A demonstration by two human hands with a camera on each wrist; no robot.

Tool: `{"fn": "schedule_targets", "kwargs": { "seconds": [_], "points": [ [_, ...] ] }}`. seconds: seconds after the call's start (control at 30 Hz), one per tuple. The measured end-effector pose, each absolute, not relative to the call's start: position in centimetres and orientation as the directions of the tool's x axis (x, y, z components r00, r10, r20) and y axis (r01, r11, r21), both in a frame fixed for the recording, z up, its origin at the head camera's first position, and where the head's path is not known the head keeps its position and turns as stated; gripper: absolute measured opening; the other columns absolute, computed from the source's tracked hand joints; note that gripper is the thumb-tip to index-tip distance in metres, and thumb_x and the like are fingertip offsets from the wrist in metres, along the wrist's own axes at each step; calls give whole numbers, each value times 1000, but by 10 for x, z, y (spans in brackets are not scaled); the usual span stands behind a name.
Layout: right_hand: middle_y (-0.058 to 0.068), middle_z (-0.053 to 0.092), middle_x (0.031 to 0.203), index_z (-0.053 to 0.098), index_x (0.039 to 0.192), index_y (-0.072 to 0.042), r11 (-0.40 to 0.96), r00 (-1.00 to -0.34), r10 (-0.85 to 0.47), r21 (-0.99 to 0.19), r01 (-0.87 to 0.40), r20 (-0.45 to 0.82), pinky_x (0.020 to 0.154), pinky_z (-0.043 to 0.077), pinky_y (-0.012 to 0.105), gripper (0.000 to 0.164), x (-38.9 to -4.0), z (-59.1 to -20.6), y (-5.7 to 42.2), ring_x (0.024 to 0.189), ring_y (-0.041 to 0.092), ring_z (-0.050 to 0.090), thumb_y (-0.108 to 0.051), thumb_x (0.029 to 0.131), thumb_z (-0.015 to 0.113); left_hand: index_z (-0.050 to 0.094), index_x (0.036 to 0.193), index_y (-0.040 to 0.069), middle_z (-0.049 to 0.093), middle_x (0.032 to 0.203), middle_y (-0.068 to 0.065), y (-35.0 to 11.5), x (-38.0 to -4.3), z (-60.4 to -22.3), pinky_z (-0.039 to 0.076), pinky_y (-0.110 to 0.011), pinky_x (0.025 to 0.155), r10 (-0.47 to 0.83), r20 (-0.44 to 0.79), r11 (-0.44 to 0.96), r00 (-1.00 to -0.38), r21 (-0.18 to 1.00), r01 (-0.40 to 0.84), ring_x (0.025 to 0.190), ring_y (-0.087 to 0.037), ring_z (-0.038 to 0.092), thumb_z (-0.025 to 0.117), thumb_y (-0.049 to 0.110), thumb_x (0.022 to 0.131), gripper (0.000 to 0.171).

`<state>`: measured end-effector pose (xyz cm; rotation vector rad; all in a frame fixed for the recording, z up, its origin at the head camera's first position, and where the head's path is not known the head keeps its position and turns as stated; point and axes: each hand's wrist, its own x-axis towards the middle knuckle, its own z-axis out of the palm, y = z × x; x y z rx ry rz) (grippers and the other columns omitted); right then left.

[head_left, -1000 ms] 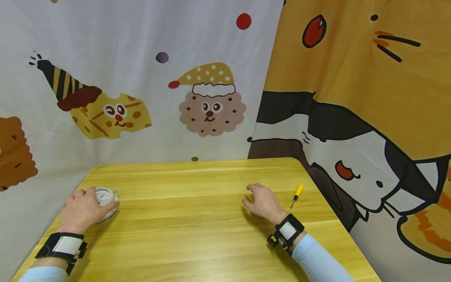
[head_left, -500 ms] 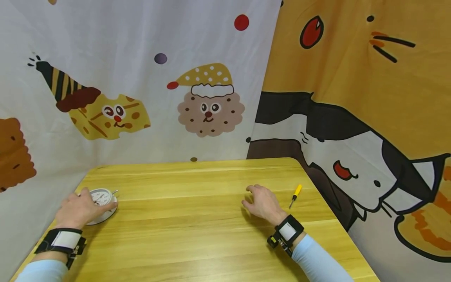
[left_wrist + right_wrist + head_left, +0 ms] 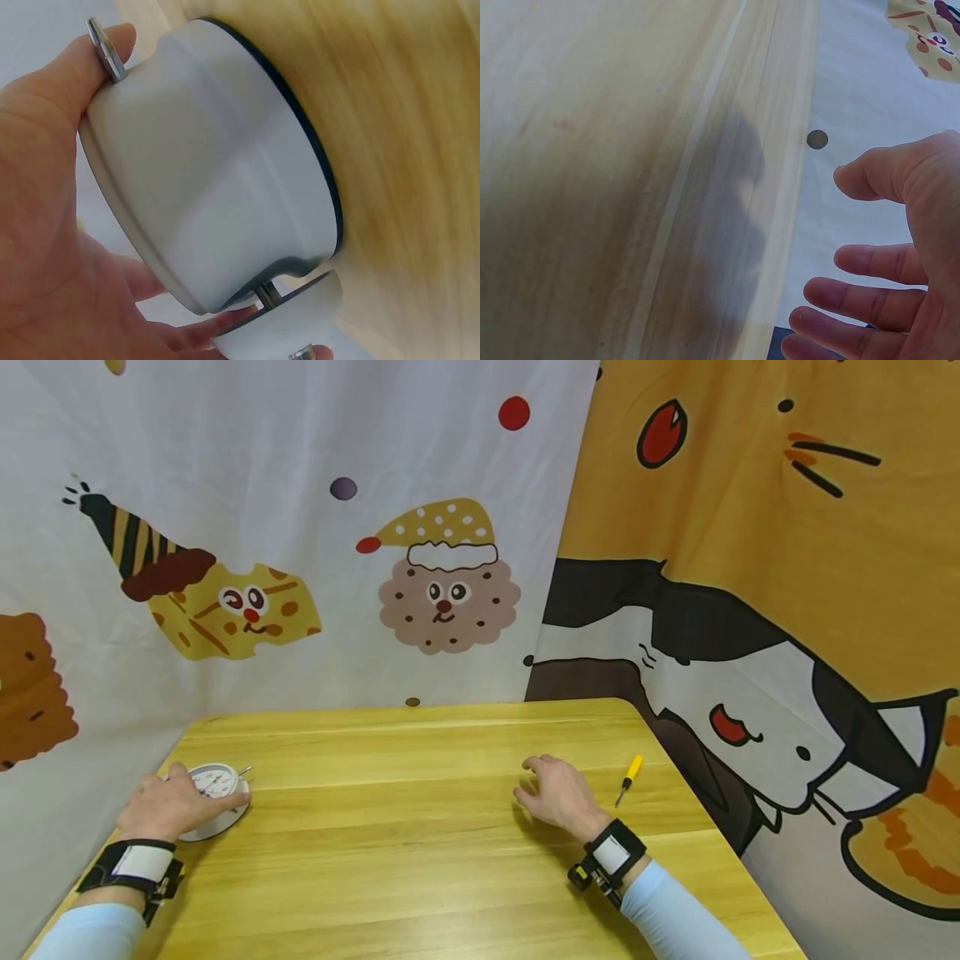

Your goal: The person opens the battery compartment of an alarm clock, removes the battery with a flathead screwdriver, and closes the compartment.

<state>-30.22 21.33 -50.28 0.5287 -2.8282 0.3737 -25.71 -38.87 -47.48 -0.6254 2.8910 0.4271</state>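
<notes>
At the left of the table, my left hand (image 3: 161, 810) grips a round white alarm clock (image 3: 216, 782). In the head view its dial side faces up. Thumb and fingers spread round its sides in the left wrist view, where the clock's smooth white body (image 3: 195, 157) has a dark rim close over the wood. A metal leg (image 3: 107, 51) sticks out by the thumb, and a white bell (image 3: 289, 315) on a short post sits by the fingertips. My right hand (image 3: 558, 793) hovers over the right side with relaxed fingers, holding nothing.
A screwdriver (image 3: 630, 777) with a yellow handle lies right of my right hand. The wooden table (image 3: 390, 860) ends at the back against a printed cloth (image 3: 262, 685). Black camera straps (image 3: 615, 852) are on both wrists.
My left hand and the alarm clock have shifted slightly left, mostly between the first two frames. The right hand stays in nearly the same pose. The head view has moved a little.
</notes>
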Motion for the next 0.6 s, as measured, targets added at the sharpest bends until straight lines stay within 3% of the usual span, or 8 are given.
{"fn": "schedule_targets", "kwargs": {
  "seconds": [0.1,0.3,0.6],
  "points": [
    [11,81,109,78,132,-7,902,-907,-319,-206,-380,275,64,55,31,48,-302,-503,213,74,12,65,-39,97,87,20,155,-25,42,123,-58,-391,-257,-474,57,-64,78,-360,-227,877,-905,250,-412,103,-63,61,75,89,83,146],
    [12,81,110,78,132,-8,903,-908,-319,-203,-378,272,63,54,31,49,-302,-503,212,74,12,63,-40,97,87,5,168,-18,40,141,-65,-396,-257,-480,56,-73,90,-343,-277,873,-897,258,-414,119,-74,59,67,95,84,155],
    [11,81,107,78,132,-8,901,-904,-328,-196,-387,276,64,54,32,49,-300,-502,210,74,12,63,-40,97,87,2,168,-17,38,138,-66,-395,-256,-485,54,-74,95,-362,-261,864,-895,266,-427,121,-75,56,69,89,87,149]
  ]
}}
